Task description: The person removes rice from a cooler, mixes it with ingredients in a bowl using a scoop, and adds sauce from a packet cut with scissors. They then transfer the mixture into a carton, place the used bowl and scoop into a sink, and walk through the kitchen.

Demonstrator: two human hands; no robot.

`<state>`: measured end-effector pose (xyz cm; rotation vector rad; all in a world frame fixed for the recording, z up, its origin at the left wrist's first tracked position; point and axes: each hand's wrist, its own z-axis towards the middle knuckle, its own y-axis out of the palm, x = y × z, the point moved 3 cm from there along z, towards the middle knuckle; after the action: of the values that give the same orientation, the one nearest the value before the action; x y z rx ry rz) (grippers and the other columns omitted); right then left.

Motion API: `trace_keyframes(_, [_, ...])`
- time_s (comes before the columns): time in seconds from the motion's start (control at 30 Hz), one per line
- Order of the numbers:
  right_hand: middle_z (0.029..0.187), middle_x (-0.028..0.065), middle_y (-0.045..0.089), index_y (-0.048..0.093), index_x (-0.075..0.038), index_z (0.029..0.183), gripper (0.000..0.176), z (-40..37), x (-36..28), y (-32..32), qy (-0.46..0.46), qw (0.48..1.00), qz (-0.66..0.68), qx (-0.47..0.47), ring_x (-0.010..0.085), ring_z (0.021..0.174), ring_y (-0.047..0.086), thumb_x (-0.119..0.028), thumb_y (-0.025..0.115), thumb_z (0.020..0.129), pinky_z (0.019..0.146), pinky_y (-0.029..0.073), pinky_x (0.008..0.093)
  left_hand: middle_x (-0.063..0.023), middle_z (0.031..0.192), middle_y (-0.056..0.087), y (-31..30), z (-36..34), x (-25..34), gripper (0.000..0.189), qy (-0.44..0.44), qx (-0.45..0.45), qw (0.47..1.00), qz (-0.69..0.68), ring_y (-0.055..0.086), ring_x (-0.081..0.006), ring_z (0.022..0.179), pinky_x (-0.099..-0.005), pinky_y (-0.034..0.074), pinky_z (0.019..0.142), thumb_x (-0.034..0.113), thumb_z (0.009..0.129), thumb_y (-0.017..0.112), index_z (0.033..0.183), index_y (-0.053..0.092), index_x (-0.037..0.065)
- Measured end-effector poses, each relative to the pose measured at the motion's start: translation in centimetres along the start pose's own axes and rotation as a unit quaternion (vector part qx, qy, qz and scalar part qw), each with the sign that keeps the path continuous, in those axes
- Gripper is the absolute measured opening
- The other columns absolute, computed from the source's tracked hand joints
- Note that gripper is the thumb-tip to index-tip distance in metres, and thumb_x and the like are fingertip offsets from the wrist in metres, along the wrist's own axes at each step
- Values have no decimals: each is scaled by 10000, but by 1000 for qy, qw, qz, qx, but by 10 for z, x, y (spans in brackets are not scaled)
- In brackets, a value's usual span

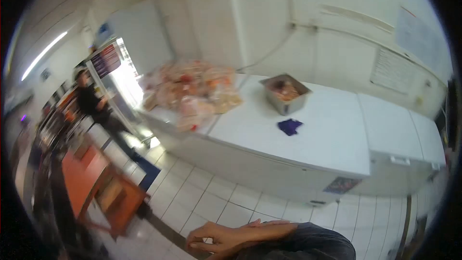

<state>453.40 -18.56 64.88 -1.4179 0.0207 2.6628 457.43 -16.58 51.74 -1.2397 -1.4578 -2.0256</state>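
At the bottom of the head view, my right hand (209, 236) reaches leftward from a bare forearm and a dark sleeve (303, 243). Its fingers bend loosely, with a gap between them and nothing visible inside. Only some fingers of my left hand (269, 223) show, lying fairly flat along the upper edge of that forearm near the sleeve; the remainder is hidden. Away from both hands, a metal pan (285, 103) with orange-brown food inside stands on a white chest freezer (332, 130). A crumpled purple cloth or glove (289, 126) lies in front of the pan.
Plastic bags of pale and reddish food (187, 89) are piled on the freezer's left end. An orange-topped cart (86, 173) stands at left on the tiled floor (197, 195). Behind it, a person in dark clothes (91, 101) stands by a lit glass-door cooler (120, 67).
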Motion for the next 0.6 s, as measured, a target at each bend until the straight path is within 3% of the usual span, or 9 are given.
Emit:
trace_keyframes(0.13, [803, 94, 669, 616, 6, 1059, 221, -53, 35, -37, 80, 989, -21, 121, 163, 725, 646, -190, 561, 972, 636, 483, 308, -90, 1076, 631, -21, 17, -15, 496, -72, -72, 995, -21, 606, -185, 972, -320, 484, 843, 431, 945, 497, 1209, 557, 16])
trace_keyframes(0.2, [829, 80, 683, 619, 7, 1092, 224, -98, 32, -52, 132, 948, -92, 274, 142, 756, 640, -173, 580, 965, 672, 494, 304, -89, 1070, 636, -18, 30, -34, 489, -106, -109, 988, -37, 612, -184, 954, -316, 490, 827, 425, 948, 495, 1206, 561, 15])
trace_keyframes(0.27, [856, 61, 694, 625, -5, 1106, 215, -137, 15, -56, 158, 915, -142, 343, 127, 776, 638, -154, 602, 952, 704, 502, 286, -88, 1063, 640, -10, 44, -59, 482, -140, -144, 979, -45, 619, -182, 935, -313, 497, 812, 419, 952, 492, 1202, 566, 14])
trace_keyframes(0.33, [864, 57, 698, 631, -14, 1111, 214, -180, -11, -54, 175, 850, -151, 474, 115, 789, 642, -146, 614, 944, 727, 507, 272, -87, 1057, 644, 8, 58, -94, 475, -179, -182, 966, -43, 625, -180, 917, -309, 503, 796, 413, 955, 490, 1198, 570, 12])
trace_keyframes(0.53, [836, 43, 688, 635, -3, 1084, 203, -330, -106, -15, 104, 673, -253, 687, 103, 773, 637, -132, 629, 927, 730, 507, 257, -83, 1039, 657, 77, 102, -246, 455, -265, -319, 910, -3, 643, -175, 861, -298, 522, 750, 394, 965, 483, 1186, 584, 9])
trace_keyframes(0.6, [795, 41, 650, 639, 1, 1059, 189, -398, -133, 8, 172, 601, -302, 720, 95, 775, 619, -149, 620, 946, 708, 505, 270, -82, 1033, 662, 88, 128, -319, 449, -258, -372, 890, 48, 649, -173, 843, -294, 528, 734, 388, 968, 481, 1182, 588, 8])
